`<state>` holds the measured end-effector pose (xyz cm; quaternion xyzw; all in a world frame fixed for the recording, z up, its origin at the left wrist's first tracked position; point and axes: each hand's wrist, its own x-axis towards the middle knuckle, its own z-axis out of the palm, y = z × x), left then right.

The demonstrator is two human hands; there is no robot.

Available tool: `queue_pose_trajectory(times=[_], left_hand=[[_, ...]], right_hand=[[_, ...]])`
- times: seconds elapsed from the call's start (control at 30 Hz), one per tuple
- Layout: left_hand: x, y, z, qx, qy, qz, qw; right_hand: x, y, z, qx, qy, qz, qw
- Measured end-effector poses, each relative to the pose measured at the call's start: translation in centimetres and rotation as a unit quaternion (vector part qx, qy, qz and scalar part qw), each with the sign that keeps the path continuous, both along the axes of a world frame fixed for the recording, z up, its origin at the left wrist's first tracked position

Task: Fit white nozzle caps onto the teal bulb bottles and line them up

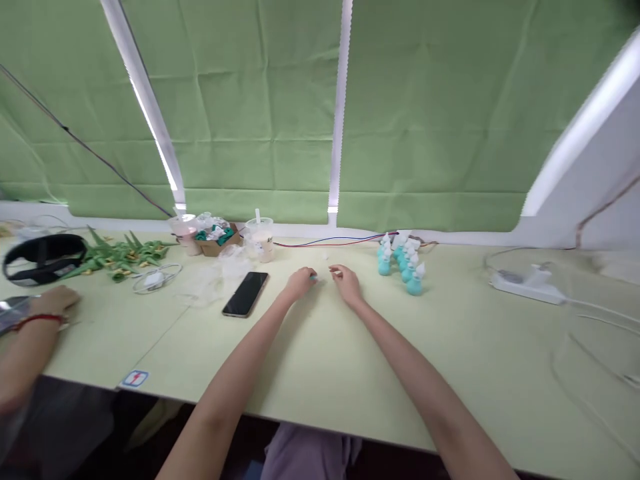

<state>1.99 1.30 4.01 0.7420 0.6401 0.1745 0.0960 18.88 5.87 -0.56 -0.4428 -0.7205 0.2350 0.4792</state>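
Observation:
My left hand (299,284) is above the middle of the table, its fingers closed on a small turquoise piece (313,277). Only a bit of that piece shows at the fingertips, so its full shape is hidden. Facing it, a short gap away, my right hand (347,285) has loosely bent fingers and nothing visible in them. Just beyond both hands lies a tiny white piece (325,256). To the right of my right hand, several small turquoise figures with white tops (414,283) stand in rows.
A black phone (245,294) lies left of my hands, near clear plastic wrap (203,287). Behind are a drink cup (260,240) and a cardboard box (218,244) of scraps. A power strip (527,287) sits right. Another person's hand (54,300) rests far left, near green artificial plants (123,257).

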Motion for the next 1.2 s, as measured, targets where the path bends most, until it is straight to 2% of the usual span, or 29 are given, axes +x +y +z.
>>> queue_pose_trajectory(times=[0.07,0.1,0.17,0.23,0.3,0.4,0.6,0.7,0.87,0.93,1.0,1.1,1.2], left_hand=[[1.1,0.8,-0.6,0.0,-0.105,-0.046,0.993],[1.5,1.2,-1.1,-0.01,-0.217,-0.076,0.973],[2.0,1.7,-2.1,-0.033,-0.4,-0.11,0.909],[2.1,1.8,-2.9,-0.07,-0.491,-0.098,0.863],[2.0,1.6,-3.4,-0.086,-0.523,-0.086,0.843],[2.0,1.0,-3.2,-0.084,-0.529,-0.09,0.84],[2.6,0.1,-2.5,-0.103,-0.536,-0.08,0.834],[2.6,0.0,-2.4,-0.113,-0.528,-0.08,0.838],[2.5,-0.1,-2.3,-0.101,-0.477,-0.114,0.866],[2.6,-0.1,-2.3,-0.092,-0.46,-0.117,0.876],[2.6,0.0,-2.3,-0.089,-0.453,-0.123,0.879],[2.6,0.1,-2.4,-0.095,-0.458,-0.139,0.873],[2.6,0.0,-2.3,-0.091,-0.467,-0.15,0.867]], right_hand=[[0.3,-2.2,0.4,0.036,-0.004,0.011,0.999],[0.4,-2.9,0.7,0.057,-0.005,-0.006,0.998],[0.6,-3.8,1.1,0.09,-0.012,-0.049,0.995],[0.7,-4.0,1.4,0.115,-0.042,-0.076,0.99],[0.7,-4.0,1.6,0.141,-0.095,-0.075,0.983],[0.6,-4.1,1.7,0.172,-0.161,-0.072,0.969],[1.0,-4.4,1.8,0.185,-0.198,-0.118,0.955],[1.4,-4.2,2.0,0.221,-0.28,-0.111,0.928],[2.2,-3.5,2.2,0.257,-0.369,-0.085,0.889],[2.5,-3.2,2.1,0.254,-0.362,-0.067,0.894],[2.7,-2.9,1.9,0.235,-0.327,-0.049,0.914],[2.7,-2.7,1.7,0.199,-0.264,-0.024,0.944],[2.5,-2.4,1.3,0.174,-0.217,-0.016,0.961]])
